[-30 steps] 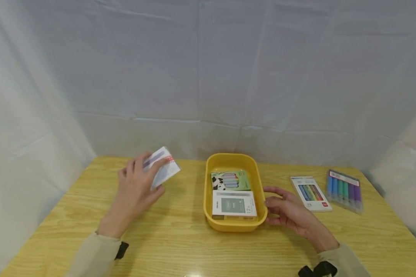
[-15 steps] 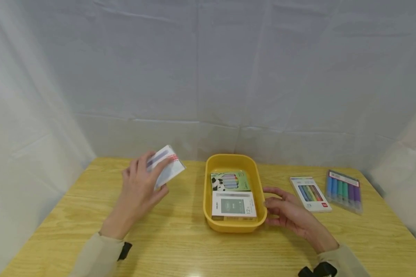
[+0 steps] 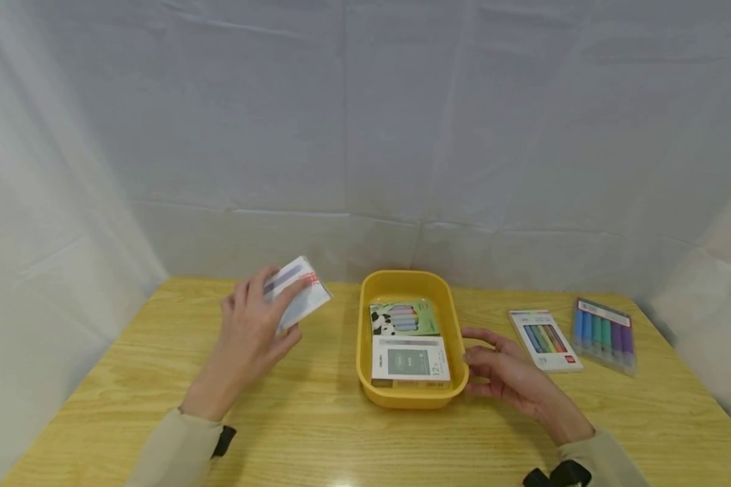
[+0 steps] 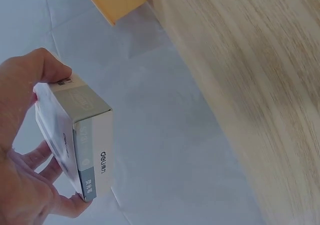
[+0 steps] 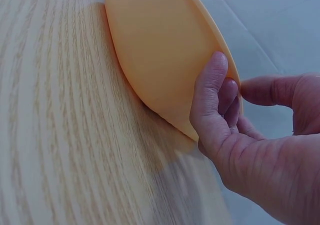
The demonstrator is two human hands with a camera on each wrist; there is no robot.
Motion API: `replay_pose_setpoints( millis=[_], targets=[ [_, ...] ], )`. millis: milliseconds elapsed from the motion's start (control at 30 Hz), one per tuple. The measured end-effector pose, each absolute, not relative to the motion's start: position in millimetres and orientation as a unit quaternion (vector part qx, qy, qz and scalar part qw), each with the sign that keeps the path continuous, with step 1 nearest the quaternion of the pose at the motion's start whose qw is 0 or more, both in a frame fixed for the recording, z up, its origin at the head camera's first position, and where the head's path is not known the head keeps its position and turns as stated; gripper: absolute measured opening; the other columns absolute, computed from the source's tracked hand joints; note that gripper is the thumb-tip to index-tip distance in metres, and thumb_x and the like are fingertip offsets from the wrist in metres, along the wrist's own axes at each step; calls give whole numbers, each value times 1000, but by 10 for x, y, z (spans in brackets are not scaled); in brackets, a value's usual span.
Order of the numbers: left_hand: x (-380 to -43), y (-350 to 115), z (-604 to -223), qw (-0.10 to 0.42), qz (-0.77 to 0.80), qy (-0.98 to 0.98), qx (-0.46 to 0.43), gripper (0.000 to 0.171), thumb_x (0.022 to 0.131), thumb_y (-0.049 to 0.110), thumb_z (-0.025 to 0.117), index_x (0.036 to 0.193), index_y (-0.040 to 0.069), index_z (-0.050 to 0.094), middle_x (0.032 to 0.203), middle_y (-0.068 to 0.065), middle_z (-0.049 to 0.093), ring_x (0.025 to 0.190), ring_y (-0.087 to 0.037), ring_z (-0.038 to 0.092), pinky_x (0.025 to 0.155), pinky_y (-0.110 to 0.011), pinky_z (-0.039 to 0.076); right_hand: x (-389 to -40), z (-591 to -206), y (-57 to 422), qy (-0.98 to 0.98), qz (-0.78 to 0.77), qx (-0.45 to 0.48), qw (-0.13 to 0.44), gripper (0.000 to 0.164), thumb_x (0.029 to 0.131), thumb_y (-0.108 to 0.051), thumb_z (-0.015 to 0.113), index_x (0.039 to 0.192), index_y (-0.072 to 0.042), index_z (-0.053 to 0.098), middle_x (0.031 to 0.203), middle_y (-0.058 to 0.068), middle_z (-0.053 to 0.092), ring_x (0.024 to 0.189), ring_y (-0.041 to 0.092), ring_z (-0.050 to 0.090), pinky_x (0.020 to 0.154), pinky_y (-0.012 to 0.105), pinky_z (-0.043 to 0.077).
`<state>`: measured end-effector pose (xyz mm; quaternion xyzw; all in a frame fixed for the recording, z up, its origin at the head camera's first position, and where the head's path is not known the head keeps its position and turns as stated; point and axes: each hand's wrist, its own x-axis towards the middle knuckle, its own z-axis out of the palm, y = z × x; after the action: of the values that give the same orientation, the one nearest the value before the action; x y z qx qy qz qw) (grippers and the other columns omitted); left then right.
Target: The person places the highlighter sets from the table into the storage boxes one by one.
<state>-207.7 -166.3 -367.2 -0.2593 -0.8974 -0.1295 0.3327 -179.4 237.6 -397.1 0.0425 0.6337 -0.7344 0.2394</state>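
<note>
My left hand (image 3: 250,331) grips a small white box (image 3: 304,294) with grey panels, held in the air left of the bin. "Deli" lettering shows on the box end in the left wrist view, with the thumb on one edge and the fingers on the opposite side. A yellow plastic bin (image 3: 411,399) stands at mid-table. Inside it lie a green box with pandas (image 3: 405,318) and a white box with a dark green panel (image 3: 409,358). My right hand (image 3: 518,375) touches the bin's right wall from outside, fingertips spread near the rim (image 5: 232,62).
Right of the bin lie a white pack of coloured pencils (image 3: 547,341) and a clear case of blue, green and purple markers (image 3: 604,336). The wooden table (image 3: 304,439) ends at the back against a pale hanging sheet (image 3: 250,135).
My left hand has moved slightly to the right with the white box, nearer the bin. My right hand stays against the bin's side.
</note>
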Motion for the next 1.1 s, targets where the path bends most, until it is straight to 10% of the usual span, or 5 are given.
replay_pose_setpoints(
  millis=[1100],
  targets=[
    [-2109,-1362,-3643,314,-152,-893,-285,70,77,18,83,142,26,58,145,-28,46,121,-48,48,90,-63,43,-1788,-3961,2368,634,-734,41,240,66,100,-14,61,155,-7,25,116,4,71,96,18,70,79,32,63]
  ],
)
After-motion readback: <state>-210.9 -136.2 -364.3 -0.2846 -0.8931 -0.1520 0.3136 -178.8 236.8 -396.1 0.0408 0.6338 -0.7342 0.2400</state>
